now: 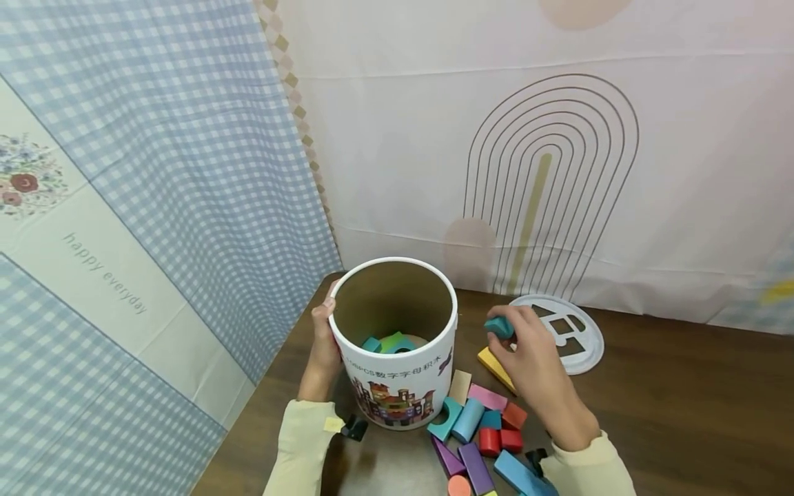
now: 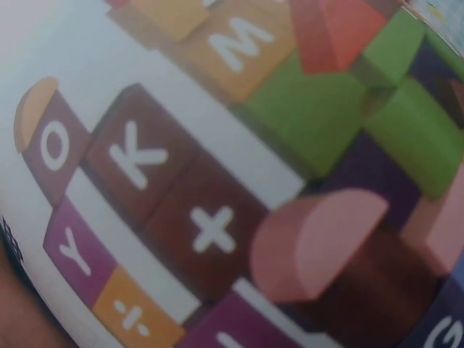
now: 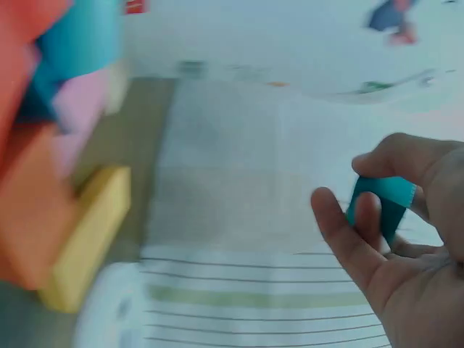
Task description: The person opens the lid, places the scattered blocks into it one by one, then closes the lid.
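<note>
A white printed bucket (image 1: 406,386) stands on the table, and several green and blue blocks (image 1: 392,342) lie inside at its bottom. My left hand (image 1: 325,344) holds the bucket by its left side near the rim; in the left wrist view the bucket's printed wall (image 2: 217,181) fills the picture. To the right of the bucket, my right hand (image 1: 533,355) pinches a teal block (image 1: 499,327) between thumb and fingers, raised above the table. The right wrist view shows the same teal block (image 3: 384,199) in the fingertips of the right hand (image 3: 420,232).
Loose coloured blocks lie before and right of the bucket, among them a blue cylinder (image 1: 468,420), a teal arch (image 1: 444,420), a purple block (image 1: 475,468) and a yellow block (image 1: 496,368). Behind my right hand lies a white lid (image 1: 592,344). Hanging cloths (image 1: 397,172) border the table.
</note>
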Available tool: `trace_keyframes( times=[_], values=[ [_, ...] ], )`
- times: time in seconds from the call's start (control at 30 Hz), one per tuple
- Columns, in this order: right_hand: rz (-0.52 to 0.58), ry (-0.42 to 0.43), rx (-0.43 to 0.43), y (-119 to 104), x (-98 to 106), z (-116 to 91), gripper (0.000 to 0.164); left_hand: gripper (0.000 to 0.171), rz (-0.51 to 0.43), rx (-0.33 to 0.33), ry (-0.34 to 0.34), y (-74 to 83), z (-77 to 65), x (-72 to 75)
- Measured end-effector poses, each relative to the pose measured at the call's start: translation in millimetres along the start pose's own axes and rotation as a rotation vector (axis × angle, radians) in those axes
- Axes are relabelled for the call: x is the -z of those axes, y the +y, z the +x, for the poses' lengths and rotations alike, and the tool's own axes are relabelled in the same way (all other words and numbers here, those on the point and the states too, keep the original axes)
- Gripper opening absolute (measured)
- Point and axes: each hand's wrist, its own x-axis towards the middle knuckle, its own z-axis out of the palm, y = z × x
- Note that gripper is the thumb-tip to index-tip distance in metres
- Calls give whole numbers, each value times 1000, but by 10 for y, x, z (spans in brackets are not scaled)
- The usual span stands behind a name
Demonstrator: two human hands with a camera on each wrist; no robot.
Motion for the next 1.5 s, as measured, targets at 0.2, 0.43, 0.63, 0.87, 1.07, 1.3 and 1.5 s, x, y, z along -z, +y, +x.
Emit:
trace_keyframes(
  times=[0.2, 0.43, 0.63, 0.87, 1.07, 1.3, 1.5],
  values=[
    [77, 122, 88, -312, 246, 104, 35, 63, 0, 0, 14, 17, -7, -37],
    [201, 135, 245, -760, 422, 358, 45, 65, -3, -5, 22, 16, 0, -32],
    [286, 1, 444, -1054, 261, 630, 38, 64, 15, 1, 26, 7, -3, -5],
    [244, -358, 512, -1129, -122, 878, 27, 63, 43, 19, 17, 13, -2, 12],
    [99, -760, 407, -1128, -276, 1043, 24, 63, 47, 21, 1, 39, 13, 13],
    [-64, -1203, 349, -1172, -425, 1189, 13, 66, 19, 9, -1, 66, 26, 19],
    [-180, -1336, 226, -1169, -464, 1166, 18, 64, 4, 12, -14, 61, 4, -4]
  ],
)
